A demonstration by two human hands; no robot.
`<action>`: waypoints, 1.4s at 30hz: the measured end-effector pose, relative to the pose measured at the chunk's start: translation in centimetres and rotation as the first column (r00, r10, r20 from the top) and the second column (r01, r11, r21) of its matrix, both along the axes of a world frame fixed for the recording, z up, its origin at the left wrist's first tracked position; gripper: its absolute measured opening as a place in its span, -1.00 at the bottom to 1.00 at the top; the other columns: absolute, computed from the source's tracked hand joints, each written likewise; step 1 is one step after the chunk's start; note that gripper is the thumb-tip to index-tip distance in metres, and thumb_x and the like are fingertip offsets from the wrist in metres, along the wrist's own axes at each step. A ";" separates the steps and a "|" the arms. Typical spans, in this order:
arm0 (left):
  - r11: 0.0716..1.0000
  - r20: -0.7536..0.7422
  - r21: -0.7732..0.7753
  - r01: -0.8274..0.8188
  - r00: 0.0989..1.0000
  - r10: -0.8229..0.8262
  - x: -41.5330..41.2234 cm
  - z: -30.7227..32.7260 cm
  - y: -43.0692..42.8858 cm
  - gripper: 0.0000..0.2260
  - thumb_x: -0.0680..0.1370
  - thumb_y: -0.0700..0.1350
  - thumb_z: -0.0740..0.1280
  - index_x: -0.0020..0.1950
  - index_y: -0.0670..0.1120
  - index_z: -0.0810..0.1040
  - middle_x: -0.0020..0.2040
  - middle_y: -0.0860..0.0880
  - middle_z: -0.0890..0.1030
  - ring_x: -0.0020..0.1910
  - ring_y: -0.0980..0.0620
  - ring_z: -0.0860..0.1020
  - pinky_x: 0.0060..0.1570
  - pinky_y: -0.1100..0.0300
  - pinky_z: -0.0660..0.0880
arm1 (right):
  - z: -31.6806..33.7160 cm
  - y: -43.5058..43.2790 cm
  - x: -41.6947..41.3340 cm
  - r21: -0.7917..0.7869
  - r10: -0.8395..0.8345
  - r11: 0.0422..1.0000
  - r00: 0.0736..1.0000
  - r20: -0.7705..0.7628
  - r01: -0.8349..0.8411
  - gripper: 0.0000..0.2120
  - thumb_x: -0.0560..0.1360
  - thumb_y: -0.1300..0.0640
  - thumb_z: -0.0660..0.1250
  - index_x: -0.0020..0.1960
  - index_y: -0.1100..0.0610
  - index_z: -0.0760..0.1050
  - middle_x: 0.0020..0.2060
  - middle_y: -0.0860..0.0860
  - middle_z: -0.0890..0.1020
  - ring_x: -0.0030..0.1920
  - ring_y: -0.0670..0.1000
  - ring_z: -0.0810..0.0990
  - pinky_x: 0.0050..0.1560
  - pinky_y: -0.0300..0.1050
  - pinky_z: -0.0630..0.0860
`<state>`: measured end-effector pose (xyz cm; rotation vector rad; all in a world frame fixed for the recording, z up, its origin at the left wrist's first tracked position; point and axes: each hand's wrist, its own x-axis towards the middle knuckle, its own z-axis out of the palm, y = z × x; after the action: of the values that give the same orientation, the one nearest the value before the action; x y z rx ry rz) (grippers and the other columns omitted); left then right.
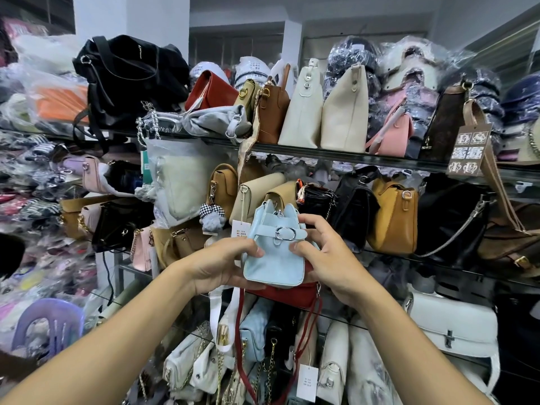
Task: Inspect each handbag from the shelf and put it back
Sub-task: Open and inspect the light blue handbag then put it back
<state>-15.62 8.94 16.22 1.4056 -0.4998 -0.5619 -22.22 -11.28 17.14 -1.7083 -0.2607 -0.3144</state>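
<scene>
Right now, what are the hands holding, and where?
A light blue handbag: left hand grips its left side and bottom corner, right hand its right side.

We hold a small light blue handbag (274, 252) in front of the shelves (350, 153), our left hand (222, 264) cupping its left side and bottom edge, our right hand (327, 252) gripping the right side with the thumb on its face. A silver oval buckle (285, 233) sits on the strap across its front. Just below it we see a red bag (292, 293) with a thin red strap hanging down. A mustard bag (393, 214) stands on the middle shelf to the right, and two cream bags (324, 112) stand upright side by side on the top shelf.
</scene>
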 end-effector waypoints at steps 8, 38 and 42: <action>1.000 -0.045 0.015 0.000 0.999 0.001 0.2 0.5 0.3 -0.35 0.14 -0.11 0.52 0.24 -0.14 0.60 0.10 -0.16 0.67 -0.01 -0.13 0.67 -0.07 -0.04 0.68 | -0.1 -0.2 0.1 0.018 0.004 1.000 1.000 -0.022 -0.003 -0.64 0.63 0.28 0.29 0.31 -0.11 0.46 0.19 -0.01 0.65 0.03 -0.01 0.70 -0.27 -0.02 0.64; 0.974 0.338 -0.085 -0.209 0.913 0.226 -2.4 2.5 -0.4 -0.56 0.32 0.06 0.64 0.15 -0.03 0.70 0.08 -0.10 0.73 0.11 -0.08 0.69 0.23 -0.06 0.55 | -2.8 3.4 -0.2 -0.064 -0.053 0.995 0.939 0.339 0.080 -0.39 0.52 0.27 0.50 0.35 -0.24 0.36 0.28 -0.42 0.49 0.25 -0.38 0.49 0.12 -0.39 0.51; 0.926 0.341 -0.186 -0.328 0.862 0.374 -2.6 2.4 -0.4 -0.77 0.42 -0.12 0.56 0.07 -0.05 0.71 -0.02 -0.07 0.75 -0.04 -0.03 0.71 0.10 0.03 0.58 | -3.2 3.8 -0.3 -0.125 0.009 0.991 0.933 0.359 0.039 -0.33 0.50 0.28 0.52 0.41 -0.24 0.37 0.43 -0.28 0.36 0.38 -0.33 0.40 0.11 -0.33 0.56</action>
<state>-18.25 8.59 18.65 1.4472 -0.5495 0.0382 -22.51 -7.52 13.93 -1.7745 -0.5469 -0.6353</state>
